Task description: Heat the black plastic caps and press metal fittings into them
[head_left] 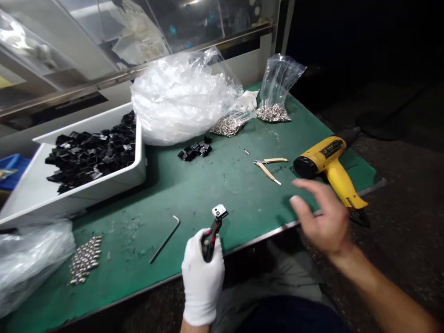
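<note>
Green-topped counter (222, 194), dark floor to the right of it. Far left on the counter, a white plastic tub (140, 152) piled with black plastic pieces (90, 155); a blue bin (12, 169) sits past its left end. Along the far edge, a large clear plastic bag (180, 97) bulges beside two small clear bags of silver metal bits (275, 92). Near left corner, a crumpled plastic sheet (31, 261) lies by a patch of loose silver bits (85, 259).

Right side of the counter: a yellow heat gun (329, 162), lying on its side and overhanging the edge. Left of it, tan-handled nippers (267, 169). Mid-counter, a small heap of black pieces (194, 150) and, nearer, a hex key (166, 238).

White-gloved left hand (203, 277): grip closed around the red-and-black handles of pliers (211, 238), just off the near edge. A small white-and-black part (219, 212) sits at the pliers' tip. Bare right hand (322, 217): grip spread, empty, in the air nearest the heat gun.
</note>
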A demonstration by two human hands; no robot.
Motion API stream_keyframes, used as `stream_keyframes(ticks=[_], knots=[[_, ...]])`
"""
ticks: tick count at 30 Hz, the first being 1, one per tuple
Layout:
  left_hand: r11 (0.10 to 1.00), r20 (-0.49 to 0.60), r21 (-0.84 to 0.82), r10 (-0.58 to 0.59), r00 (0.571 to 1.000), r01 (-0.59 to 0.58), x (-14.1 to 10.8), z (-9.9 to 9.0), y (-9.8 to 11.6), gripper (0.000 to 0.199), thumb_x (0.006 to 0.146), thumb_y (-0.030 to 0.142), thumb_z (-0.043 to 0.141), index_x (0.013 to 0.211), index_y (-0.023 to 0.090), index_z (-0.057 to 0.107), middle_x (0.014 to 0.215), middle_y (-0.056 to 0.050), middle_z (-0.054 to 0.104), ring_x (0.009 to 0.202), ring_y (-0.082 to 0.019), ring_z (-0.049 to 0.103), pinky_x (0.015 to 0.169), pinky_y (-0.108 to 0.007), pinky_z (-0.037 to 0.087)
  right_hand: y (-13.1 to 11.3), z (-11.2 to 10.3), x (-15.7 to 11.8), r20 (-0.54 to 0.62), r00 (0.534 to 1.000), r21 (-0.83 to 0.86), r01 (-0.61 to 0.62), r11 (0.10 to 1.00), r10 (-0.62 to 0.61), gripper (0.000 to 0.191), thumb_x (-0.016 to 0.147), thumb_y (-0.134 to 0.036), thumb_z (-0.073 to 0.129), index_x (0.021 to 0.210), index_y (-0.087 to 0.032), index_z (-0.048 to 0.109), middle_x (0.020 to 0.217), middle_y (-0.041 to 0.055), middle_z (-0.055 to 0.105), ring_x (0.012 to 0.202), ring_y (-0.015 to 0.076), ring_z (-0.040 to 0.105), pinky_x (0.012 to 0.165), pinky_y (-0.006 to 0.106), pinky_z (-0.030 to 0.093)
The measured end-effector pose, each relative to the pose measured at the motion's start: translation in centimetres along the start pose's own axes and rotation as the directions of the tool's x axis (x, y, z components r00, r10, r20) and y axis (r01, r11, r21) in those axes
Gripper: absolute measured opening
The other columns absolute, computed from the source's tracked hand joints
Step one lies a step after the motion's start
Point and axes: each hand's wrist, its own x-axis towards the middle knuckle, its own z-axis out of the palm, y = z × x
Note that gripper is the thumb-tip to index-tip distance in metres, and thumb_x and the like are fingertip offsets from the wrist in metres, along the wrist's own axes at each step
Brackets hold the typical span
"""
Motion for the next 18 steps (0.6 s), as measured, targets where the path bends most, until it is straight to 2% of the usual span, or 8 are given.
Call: stream_keyframes(ticks=[1, 2, 3, 5, 9, 12, 14, 18], knots=[[0.999, -0.008, 0.034, 0.009, 1.000, -0.009, 0.3, 0.0, -0.2, 0.030, 0.095, 0.045, 0.057, 0.112, 0.021, 0.063, 0.104, -0.010, 0.068, 0.096, -0.026, 0.068, 0.090, -0.039, 0.054, 2.0, -0.9, 0.6, -0.127, 0.992, -0.173, -0.026, 0.985, 0.004, 0.048, 0.095, -0.039, 0.062, 0.138, -0.018, 0.056, 0.144, 0.0171, 0.056, 0.135, 0.0338, 0.050, 0.116, 0.052, 0.037], [0.998, -0.015, 0.058, 0.013, 1.000, -0.012, 0.4, 0.0, -0.4, 0.030, 0.095, 0.045, 0.058, 0.111, 0.020, 0.062, 0.103, -0.010, 0.067, 0.095, -0.026, 0.067, 0.090, -0.039, 0.054, 4.0, -1.6, 1.2, -0.189, 0.982, -0.325, -0.080, 0.942, 0.018, 0.060, 0.092, -0.042, 0.065, 0.144, -0.014, 0.051, 0.149, 0.0199, 0.049, 0.141, 0.0379, 0.042, 0.118, 0.056, 0.031], [0.997, -0.020, 0.078, 0.005, 1.000, -0.004, 0.6, 0.0, -0.6, 0.031, 0.094, 0.045, 0.058, 0.110, 0.019, 0.062, 0.102, -0.010, 0.067, 0.095, -0.026, 0.067, 0.090, -0.039, 0.054, 5.8, -2.1, 1.6, -0.193, 0.980, -0.428, -0.133, 0.894, 0.054, 0.071, 0.089, -0.044, 0.067, 0.147, -0.011, 0.047, 0.151, 0.0230, 0.046, 0.142, 0.0410, 0.039, 0.118, 0.058, 0.030], [0.993, -0.020, 0.108, -0.040, 0.999, 0.042, 0.6, 0.1, -0.8, 0.033, 0.092, 0.048, 0.059, 0.108, 0.019, 0.060, 0.101, -0.010, 0.066, 0.095, -0.028, 0.067, 0.087, -0.040, 0.054, 8.4, -2.5, 2.2, -0.130, 0.982, -0.551, -0.186, 0.814, 0.136, 0.082, 0.086, -0.046, 0.067, 0.151, -0.006, 0.039, 0.146, 0.0283, 0.048, 0.136, 0.0428, 0.046, 0.111, 0.055, 0.039], [0.983, -0.009, 0.142, -0.114, 0.993, 0.114, 0.2, 0.2, -0.7, 0.039, 0.090, 0.052, 0.060, 0.109, 0.019, 0.057, 0.102, -0.010, 0.068, 0.092, -0.028, 0.069, 0.078, -0.038, 0.055, 10.1, -2.7, 3.5, -0.078, 0.958, -0.675, -0.255, 0.692, 0.276, 0.076, 0.090, -0.045, 0.057, 0.153, -0.007, 0.037, 0.128, 0.0294, 0.061, 0.117, 0.0431, 0.060, 0.086, 0.049, 0.051], [0.978, -0.042, 0.183, -0.091, 0.995, 0.097, 0.0, 0.4, -0.6, 0.039, 0.090, 0.052, 0.061, 0.110, 0.019, 0.057, 0.102, -0.010, 0.068, 0.090, -0.026, 0.071, 0.072, -0.034, 0.054, 10.0, -3.1, 4.9, -0.038, 0.928, -0.708, -0.287, 0.646, 0.370, 0.068, 0.092, -0.049, 0.050, 0.146, -0.009, 0.047, 0.113, 0.0296, 0.066, 0.101, 0.0466, 0.065, 0.072, 0.051, 0.048], [0.973, -0.094, 0.215, -0.066, 0.993, 0.085, 0.1, 0.8, -0.8, 0.039, 0.091, 0.051, 0.061, 0.111, 0.018, 0.056, 0.101, -0.010, 0.068, 0.088, -0.026, 0.071, 0.070, -0.032, 0.053, 10.1, -3.6, 5.2, -0.015, 0.919, -0.649, -0.309, 0.695, 0.394, 0.064, 0.092, -0.049, 0.050, 0.144, -0.012, 0.052, 0.109, 0.0269, 0.068, 0.099, 0.0452, 0.067, 0.071, 0.050, 0.049], [0.970, -0.187, 0.242, 0.022, 0.982, 0.024, 1.2, 1.4, -1.5, 0.038, 0.090, 0.048, 0.062, 0.111, 0.016, 0.056, 0.096, -0.008, 0.067, 0.087, -0.025, 0.069, 0.075, -0.032, 0.052, 9.9, -5.0, 3.1, -0.192, 0.913, -0.404, -0.408, 0.819, 0.360, 0.056, 0.084, -0.053, 0.065, 0.133, -0.025, 0.063, 0.107, 0.0192, 0.070, 0.105, 0.0450, 0.066, 0.075, 0.053, 0.051]])
